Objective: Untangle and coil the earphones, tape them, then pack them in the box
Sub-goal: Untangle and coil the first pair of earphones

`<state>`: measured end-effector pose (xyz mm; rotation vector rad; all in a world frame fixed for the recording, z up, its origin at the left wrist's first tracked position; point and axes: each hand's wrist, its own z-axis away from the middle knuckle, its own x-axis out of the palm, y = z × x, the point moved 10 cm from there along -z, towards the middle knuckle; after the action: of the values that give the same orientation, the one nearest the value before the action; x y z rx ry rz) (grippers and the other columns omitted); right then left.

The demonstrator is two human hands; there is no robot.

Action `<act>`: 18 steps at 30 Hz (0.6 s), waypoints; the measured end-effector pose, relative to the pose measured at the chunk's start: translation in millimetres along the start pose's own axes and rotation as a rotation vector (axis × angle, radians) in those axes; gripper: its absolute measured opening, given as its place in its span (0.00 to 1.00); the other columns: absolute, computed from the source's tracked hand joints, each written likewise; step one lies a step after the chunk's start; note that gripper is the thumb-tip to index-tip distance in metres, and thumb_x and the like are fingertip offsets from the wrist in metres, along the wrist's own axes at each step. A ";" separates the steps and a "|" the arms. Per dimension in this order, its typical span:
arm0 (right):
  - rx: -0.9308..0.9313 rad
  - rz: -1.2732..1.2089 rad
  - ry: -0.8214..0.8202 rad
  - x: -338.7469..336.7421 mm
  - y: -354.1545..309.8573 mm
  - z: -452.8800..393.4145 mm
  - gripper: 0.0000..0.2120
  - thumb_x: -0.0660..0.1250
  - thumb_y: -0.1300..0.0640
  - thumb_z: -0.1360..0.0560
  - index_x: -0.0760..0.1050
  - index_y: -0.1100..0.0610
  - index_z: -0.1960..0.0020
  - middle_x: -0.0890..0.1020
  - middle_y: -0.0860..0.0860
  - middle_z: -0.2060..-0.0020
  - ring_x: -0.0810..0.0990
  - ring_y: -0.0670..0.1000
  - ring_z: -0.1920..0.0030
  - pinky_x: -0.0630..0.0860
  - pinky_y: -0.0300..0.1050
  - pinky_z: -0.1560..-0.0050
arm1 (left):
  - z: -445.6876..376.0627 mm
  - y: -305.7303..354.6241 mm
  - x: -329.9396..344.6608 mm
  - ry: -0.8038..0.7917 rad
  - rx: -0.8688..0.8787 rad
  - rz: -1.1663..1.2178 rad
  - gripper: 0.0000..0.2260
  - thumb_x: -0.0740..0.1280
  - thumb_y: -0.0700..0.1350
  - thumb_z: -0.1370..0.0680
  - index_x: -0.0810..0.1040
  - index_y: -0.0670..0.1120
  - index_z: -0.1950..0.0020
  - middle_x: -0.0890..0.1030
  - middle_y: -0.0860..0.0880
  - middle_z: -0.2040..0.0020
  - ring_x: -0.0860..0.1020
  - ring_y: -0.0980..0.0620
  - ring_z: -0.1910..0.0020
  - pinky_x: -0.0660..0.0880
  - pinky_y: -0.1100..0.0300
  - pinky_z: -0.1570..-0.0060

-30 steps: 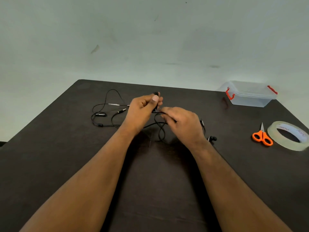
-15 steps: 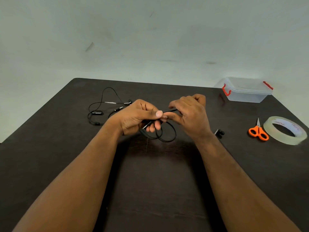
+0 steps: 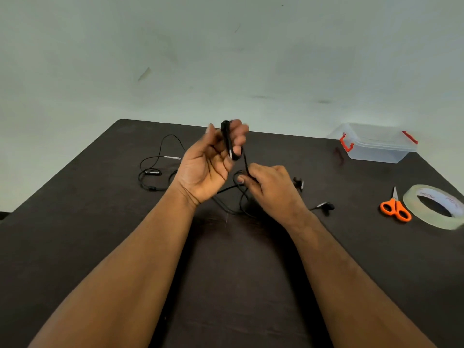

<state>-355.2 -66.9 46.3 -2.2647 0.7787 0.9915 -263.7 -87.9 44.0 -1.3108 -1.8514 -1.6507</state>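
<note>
Earphones [image 3: 233, 187], black and thin-corded, strewn over the far middle of the dark counter [image 3: 226, 285], partly lifted. Left hand [image 3: 211, 162] raised above the counter, palm turned toward the camera, fingers curled round a short bundle of black cord standing nearly upright against the fingertips, somewhat blurred. From that bundle, one strand running down and to the right into the right hand [image 3: 271, 189], held low just over the counter, thumb and forefinger pinching the cord. Below and between the hands, slack loops lying on the counter. Further cord trailing toward the far left part of the counter, looping round a small inline remote [image 3: 152, 173]. Two black earbuds lying just to the right of the right hand, one [image 3: 298, 183] farther back, one [image 3: 326, 205] nearer. Clear plastic box [image 3: 376, 144] with red latches, lid on, at the far right corner of the counter. Orange-handled scissors [image 3: 395, 208] near the right edge, blades pointing away, handles touching or just beside a roll of clear tape [image 3: 434, 205] lying flat at that same edge.
</note>
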 end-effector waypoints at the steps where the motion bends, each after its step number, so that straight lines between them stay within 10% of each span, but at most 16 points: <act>1: 0.003 -0.033 -0.025 2.9 -1.2 0.4 0.14 0.63 0.51 0.20 0.66 0.56 0.61 0.72 0.47 0.72 0.70 0.49 0.73 0.70 0.49 0.66 | -0.8 5.3 -2.7 0.022 0.046 0.009 0.21 0.59 0.52 0.21 0.79 0.37 0.41 0.81 0.41 0.41 0.81 0.50 0.45 0.78 0.62 0.49; 7: 0.065 -0.030 -0.038 1.4 -1.6 2.6 0.16 0.60 0.48 0.20 0.72 0.54 0.36 0.82 0.51 0.61 0.81 0.54 0.62 0.77 0.51 0.60 | -1.5 20.0 -22.9 0.218 0.203 -0.131 0.28 0.59 0.51 0.22 0.65 0.33 0.29 0.72 0.36 0.32 0.73 0.43 0.33 0.71 0.55 0.34; 12: 0.028 -0.006 -0.028 -13.1 -4.3 -3.6 0.11 0.64 0.50 0.21 0.80 0.55 0.48 0.84 0.50 0.59 0.82 0.53 0.58 0.78 0.53 0.58 | 0.2 14.6 -26.6 0.319 0.197 -0.500 0.14 0.58 0.45 0.19 0.71 0.40 0.37 0.72 0.39 0.33 0.72 0.44 0.33 0.65 0.53 0.30; 18: 0.100 -0.201 0.017 -54.3 12.3 -14.0 0.04 0.70 0.56 0.25 0.83 0.55 0.54 0.83 0.43 0.63 0.80 0.41 0.63 0.74 0.40 0.60 | -2.0 -12.2 -11.5 0.157 0.001 -0.641 0.29 0.50 0.56 0.21 0.65 0.36 0.29 0.74 0.38 0.33 0.74 0.47 0.35 0.71 0.60 0.36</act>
<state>-387.7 -69.1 93.6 -2.2164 0.5801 0.8225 -268.0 -93.3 28.6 -0.5760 -2.3111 -1.9674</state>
